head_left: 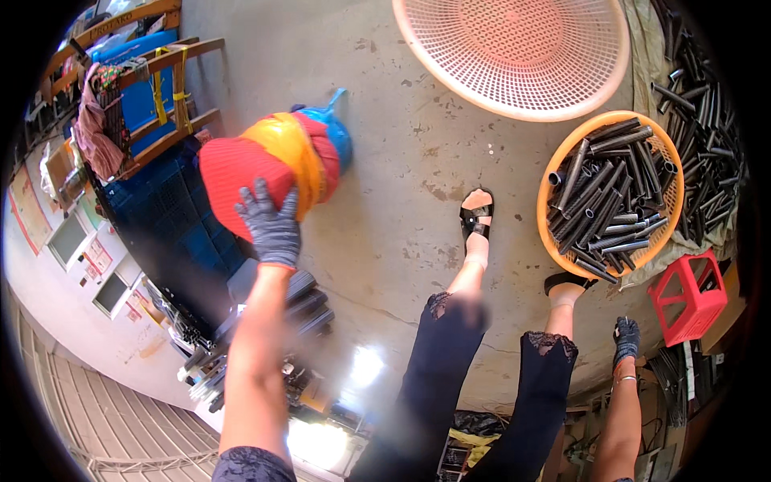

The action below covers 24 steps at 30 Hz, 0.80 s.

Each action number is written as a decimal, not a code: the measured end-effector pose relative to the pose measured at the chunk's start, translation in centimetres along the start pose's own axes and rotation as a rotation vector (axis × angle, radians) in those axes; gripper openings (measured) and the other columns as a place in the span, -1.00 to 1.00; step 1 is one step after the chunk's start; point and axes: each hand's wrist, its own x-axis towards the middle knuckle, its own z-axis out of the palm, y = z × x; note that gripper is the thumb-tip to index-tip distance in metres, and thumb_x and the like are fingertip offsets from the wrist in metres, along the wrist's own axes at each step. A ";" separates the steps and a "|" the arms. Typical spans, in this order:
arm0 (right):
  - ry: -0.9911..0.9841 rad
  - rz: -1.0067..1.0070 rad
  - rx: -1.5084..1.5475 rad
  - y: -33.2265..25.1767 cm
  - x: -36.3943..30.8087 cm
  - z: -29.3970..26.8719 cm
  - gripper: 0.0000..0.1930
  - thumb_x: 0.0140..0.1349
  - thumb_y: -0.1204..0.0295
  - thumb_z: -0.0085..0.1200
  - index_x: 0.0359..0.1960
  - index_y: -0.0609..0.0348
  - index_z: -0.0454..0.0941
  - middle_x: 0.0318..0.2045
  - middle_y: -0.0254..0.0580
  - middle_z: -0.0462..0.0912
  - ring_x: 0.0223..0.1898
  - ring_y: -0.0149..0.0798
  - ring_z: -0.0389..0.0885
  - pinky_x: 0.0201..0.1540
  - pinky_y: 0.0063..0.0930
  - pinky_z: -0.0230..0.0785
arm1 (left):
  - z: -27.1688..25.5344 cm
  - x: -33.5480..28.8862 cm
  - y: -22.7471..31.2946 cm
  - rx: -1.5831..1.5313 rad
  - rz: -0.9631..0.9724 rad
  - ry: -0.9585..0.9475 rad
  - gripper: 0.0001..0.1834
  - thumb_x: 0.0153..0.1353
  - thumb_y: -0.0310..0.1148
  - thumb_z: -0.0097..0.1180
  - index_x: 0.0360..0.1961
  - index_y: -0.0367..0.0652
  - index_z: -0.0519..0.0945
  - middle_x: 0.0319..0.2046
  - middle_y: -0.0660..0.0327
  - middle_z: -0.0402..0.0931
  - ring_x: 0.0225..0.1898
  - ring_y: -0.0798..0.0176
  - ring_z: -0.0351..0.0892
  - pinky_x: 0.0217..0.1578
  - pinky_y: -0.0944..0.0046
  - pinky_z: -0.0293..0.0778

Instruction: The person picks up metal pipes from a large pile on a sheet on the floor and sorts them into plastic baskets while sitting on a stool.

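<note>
Left grip (273,229) rests spread against the red bundle (255,163); whether the right grip (626,338) is closed, I cannot tell.

Grey gloves (277,243) cover left hand (271,221) and right hand (626,339), plus orange left cuff (276,265), right-wrist bracelet (625,378), dark patterned sleeve (252,466), black lace-hemmed trousers (426,357), black sandals (468,214).

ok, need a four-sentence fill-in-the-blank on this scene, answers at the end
1. The left hand and right hand both wear grey ____.
2. The bundle is touched by the ____ hand.
3. The tubes in the orange basket are ____ in colour.
4. The red stool is nearer the ____ hand.
Missing words: gloves; left; black; right.
</note>
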 end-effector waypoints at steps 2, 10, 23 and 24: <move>-0.043 -0.225 -0.347 1.6 1.4 -3.5 -0.87 0.21 0.39 0.09 -0.32 0.18 0.47 -0.36 -0.23 0.58 -0.37 -0.39 0.50 -0.34 -0.52 0.35 | 5.3 -1.7 -4.6 0.029 -0.068 -0.083 -0.23 -0.08 -0.28 0.22 0.23 0.39 0.28 0.35 -0.16 -0.22 0.29 -0.49 -0.13 0.27 -0.23 -0.08; -0.034 0.336 0.157 -12.4 -3.3 3.5 -0.89 0.13 0.36 0.12 -0.46 0.04 0.46 -0.57 -0.34 0.49 -0.55 -0.41 0.43 -0.53 -0.51 0.28 | 4.9 7.6 -12.6 -0.323 -0.212 -0.481 -0.46 0.03 -0.24 0.21 0.09 -0.02 0.46 0.03 -0.11 0.44 0.08 -0.12 0.39 0.06 0.07 0.36; -0.287 0.061 -1.003 -10.7 -11.0 -6.2 -0.64 0.25 0.35 -0.24 0.06 0.04 0.44 0.12 -0.02 0.42 0.18 -0.11 0.35 0.25 -0.34 0.14 | -0.1 -9.3 20.3 -1.463 -0.096 -0.915 -0.47 0.12 -0.47 0.18 0.14 -0.33 0.36 0.07 -0.03 0.43 0.08 0.13 0.43 0.12 0.22 0.32; -0.286 -0.110 -1.200 -7.0 -11.3 -8.7 -0.62 0.23 0.41 -0.27 0.08 0.03 0.42 0.14 -0.06 0.40 0.19 -0.15 0.33 0.27 -0.36 0.13 | -2.0 -10.4 20.5 -1.421 -0.035 -0.936 -0.48 0.13 -0.46 0.18 0.13 -0.33 0.37 0.03 -0.02 0.46 0.04 0.14 0.46 0.10 0.23 0.34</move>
